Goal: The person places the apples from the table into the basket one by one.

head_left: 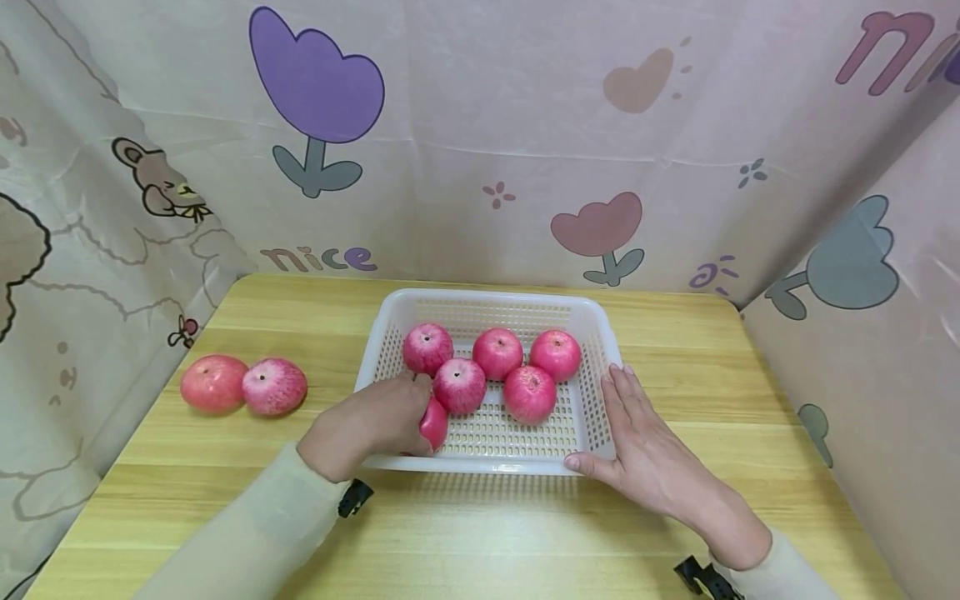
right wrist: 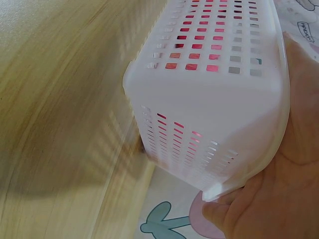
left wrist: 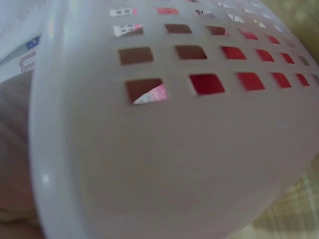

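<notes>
White plastic basket (head_left: 487,465): placed mid-table on wood-grain table (head_left: 465,542).
Left hand (head_left: 375,417): curled round near-left apple (head_left: 434,425) inside basket; apple partly covered by fingers.
Right hand (head_left: 660,462): unclenched, nothing grasped; straight fingers laid on right rim, thumb on near rim.
Other apples in basket: five, including white-streaked apple (head_left: 459,387) just beyond near-left one.
Left of basket: pink apple (head_left: 213,384) touched by streaked apple (head_left: 274,387).
Far side: printed cloth (head_left: 465,100) hung.

Cartoon-printed sheets (head_left: 465,83) are walling in a wood-grain bench (head_left: 480,533), forming a booth-like nook, a purple tulip (head_left: 318,87) showing at eleven o'clock, a bear (head_left: 159,179) at ten.
</notes>
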Tool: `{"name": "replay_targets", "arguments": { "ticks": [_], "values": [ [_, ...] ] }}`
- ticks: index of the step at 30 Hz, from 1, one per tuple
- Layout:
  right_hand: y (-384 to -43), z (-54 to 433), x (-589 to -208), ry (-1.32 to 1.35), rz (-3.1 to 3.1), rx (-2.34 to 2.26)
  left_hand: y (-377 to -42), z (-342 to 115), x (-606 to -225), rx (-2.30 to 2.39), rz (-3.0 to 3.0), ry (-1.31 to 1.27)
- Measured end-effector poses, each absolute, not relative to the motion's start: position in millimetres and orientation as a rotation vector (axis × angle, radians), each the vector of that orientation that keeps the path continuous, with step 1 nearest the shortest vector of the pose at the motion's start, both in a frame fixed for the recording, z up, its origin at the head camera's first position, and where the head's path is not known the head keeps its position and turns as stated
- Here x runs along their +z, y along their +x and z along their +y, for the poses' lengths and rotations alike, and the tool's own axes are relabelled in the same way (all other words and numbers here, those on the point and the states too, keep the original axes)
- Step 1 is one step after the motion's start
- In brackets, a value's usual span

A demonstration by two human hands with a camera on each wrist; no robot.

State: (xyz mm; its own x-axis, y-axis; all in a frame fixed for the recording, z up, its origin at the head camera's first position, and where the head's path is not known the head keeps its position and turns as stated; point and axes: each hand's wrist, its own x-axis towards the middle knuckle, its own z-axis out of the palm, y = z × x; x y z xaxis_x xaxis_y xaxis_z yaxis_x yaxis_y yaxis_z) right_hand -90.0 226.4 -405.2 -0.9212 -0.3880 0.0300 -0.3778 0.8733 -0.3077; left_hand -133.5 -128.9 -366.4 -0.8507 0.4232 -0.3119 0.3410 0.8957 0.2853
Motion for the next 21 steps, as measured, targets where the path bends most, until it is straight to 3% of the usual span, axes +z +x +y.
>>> {"name": "replay_targets", "arguments": {
  "ticks": [21],
  "values": [
    [-89.7, 226.8, -404.6, -0.613, 3.009, -0.486, -125.1, -138.0, -348.0, 0.43, 2.725, 0.506]
  ]
}}
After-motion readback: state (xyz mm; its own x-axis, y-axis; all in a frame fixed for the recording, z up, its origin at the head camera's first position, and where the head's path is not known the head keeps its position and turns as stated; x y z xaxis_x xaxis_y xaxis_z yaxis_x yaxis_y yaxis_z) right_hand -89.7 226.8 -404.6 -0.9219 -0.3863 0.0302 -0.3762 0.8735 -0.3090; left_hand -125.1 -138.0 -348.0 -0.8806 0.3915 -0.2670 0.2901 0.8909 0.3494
